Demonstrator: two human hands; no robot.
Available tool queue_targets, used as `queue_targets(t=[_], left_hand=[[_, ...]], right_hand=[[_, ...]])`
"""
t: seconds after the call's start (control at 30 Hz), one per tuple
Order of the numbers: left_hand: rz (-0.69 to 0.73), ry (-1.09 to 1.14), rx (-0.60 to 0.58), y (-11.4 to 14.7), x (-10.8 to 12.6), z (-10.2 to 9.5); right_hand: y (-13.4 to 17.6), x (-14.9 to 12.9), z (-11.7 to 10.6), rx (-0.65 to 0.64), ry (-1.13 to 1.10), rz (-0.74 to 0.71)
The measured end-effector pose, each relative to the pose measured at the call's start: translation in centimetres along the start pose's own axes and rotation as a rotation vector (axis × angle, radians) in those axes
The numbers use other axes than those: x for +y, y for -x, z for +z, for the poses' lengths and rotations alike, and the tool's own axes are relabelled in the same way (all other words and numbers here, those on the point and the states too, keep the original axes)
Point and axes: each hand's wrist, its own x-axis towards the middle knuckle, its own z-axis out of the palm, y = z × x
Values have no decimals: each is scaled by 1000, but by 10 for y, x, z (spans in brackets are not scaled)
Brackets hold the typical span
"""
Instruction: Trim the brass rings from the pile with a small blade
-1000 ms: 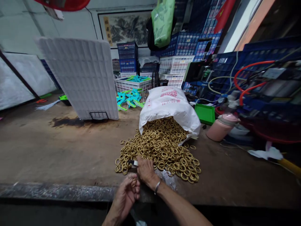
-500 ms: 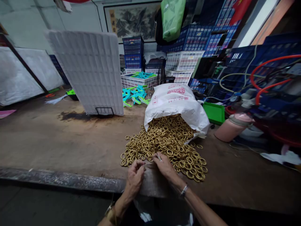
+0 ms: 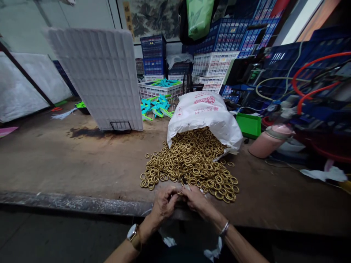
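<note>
- Closer together now than half a second ago: bare left hand [image 3: 163, 205] and bare right hand [image 3: 196, 200] meet at lower centre!
- Left hand, fingers curled narrow; what it pinches, I cannot tell.
- Gold-coloured round rings [image 3: 189, 160] heaped mid-frame, just beyond both hands!
- Right hand bunched narrow, its hold hidden too.
- White plastic sack [image 3: 199, 114], red-printed, right of centre, rings filling its mouth.

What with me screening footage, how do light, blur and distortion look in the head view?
Head view: dim, with deep shadow below the table edge; rings fairly crisp; pink bottle smeared at right; white panel seemingly stretched, perhaps by a wide lens; between left hand and right hand, detail too murky to make out.
</note>
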Motion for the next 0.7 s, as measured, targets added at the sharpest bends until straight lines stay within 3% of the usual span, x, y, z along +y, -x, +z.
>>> queue_targets(t=[0.27,0.43,0.57,0.7], left_hand=[[-339,356,55,3,11,9],[-557,635,-44,5,15,10],[-587,757,-63,9,13,11],[-588,741,-38,10,9,13]], right_hand=[[0,8,2,136,254,-292],[-2,11,2,202,308,-334],[-5,15,1,161,270,-330],[-6,21,-3,266,349,-343]])
